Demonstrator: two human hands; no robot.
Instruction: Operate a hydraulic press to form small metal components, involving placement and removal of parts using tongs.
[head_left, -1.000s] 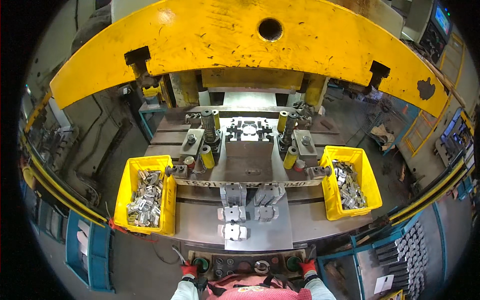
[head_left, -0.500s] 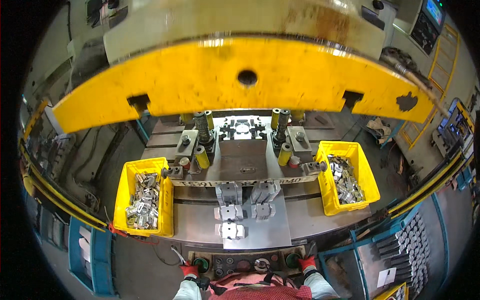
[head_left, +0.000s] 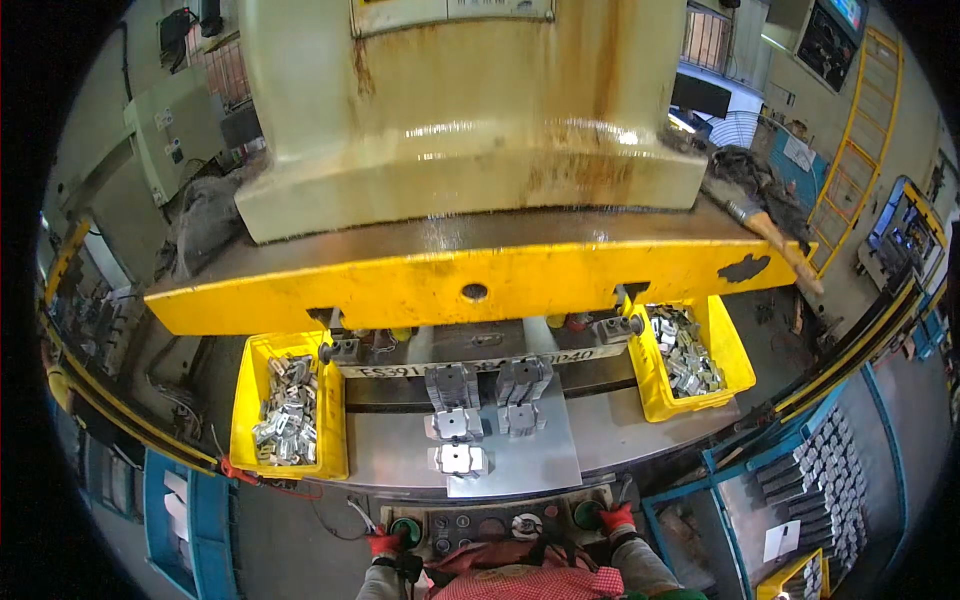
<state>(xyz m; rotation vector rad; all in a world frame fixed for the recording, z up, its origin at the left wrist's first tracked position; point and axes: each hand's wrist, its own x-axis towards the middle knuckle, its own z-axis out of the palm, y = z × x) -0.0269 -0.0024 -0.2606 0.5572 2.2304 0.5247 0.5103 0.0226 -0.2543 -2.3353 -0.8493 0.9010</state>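
Observation:
My left hand (head_left: 386, 543), in a red glove, is at the green round button (head_left: 406, 532) on the left end of the control panel (head_left: 466, 527). My right hand (head_left: 617, 520), also red-gloved, is at the green button (head_left: 588, 515) on the right end. Both hands are small in view, and their finger shapes do not show clearly. Beyond the panel, stacked silver metal plates (head_left: 457, 460) stand on a metal sheet (head_left: 540, 462). Above them, the press's yellow ram (head_left: 400, 293) hides most of the die (head_left: 480, 366).
Yellow bins of small metal parts stand at left (head_left: 338, 430) and right (head_left: 738, 375) of the press bed. A brush (head_left: 775, 240) lies on the ram's right end. Blue racks flank me; the right rack (head_left: 712, 510) holds stacked metal pieces.
The press ram has come down over the die, hiding the guide posts that showed before. Both hands stay at the green buttons.

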